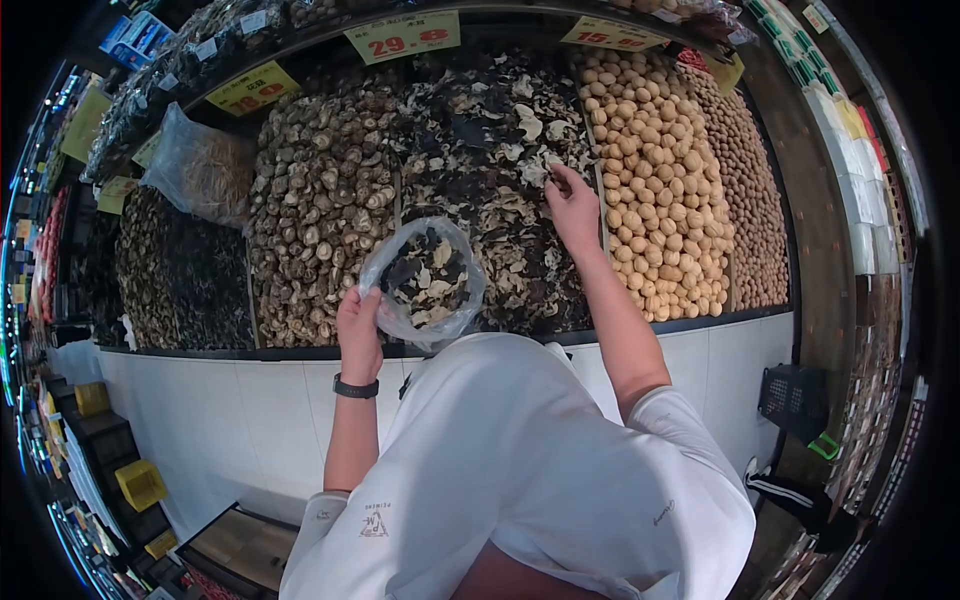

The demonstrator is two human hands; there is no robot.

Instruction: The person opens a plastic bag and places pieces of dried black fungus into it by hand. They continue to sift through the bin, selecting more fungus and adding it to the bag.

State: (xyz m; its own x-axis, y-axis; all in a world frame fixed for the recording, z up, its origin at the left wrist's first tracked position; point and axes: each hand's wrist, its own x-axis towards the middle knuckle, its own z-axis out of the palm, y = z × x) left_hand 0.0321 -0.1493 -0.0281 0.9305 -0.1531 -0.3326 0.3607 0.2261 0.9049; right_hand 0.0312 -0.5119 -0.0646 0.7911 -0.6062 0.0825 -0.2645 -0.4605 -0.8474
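My left hand (360, 318) grips the rim of a clear plastic bag (468, 262), holding its mouth wide. Pieces of dried black fungus (434, 280) lie inside the bag, dark on one side and pale on the other. Under and beyond it spreads a bin of loose dried wood ear fungus (500, 215). My right hand (573, 208) is over the right side of this bin, close to the walnuts. Its thumb and fingers are pinched at a pale fungus piece (537, 168).
Dried shiitake mushrooms (318, 205) fill the bin to the left, and walnuts (660, 180) the one to the right. Smaller brown nuts (745, 170) lie farther right. A filled plastic bag (200, 165) rests at the left. Price signs (403, 37) line the back. A black basket (793, 398) stands on the floor.
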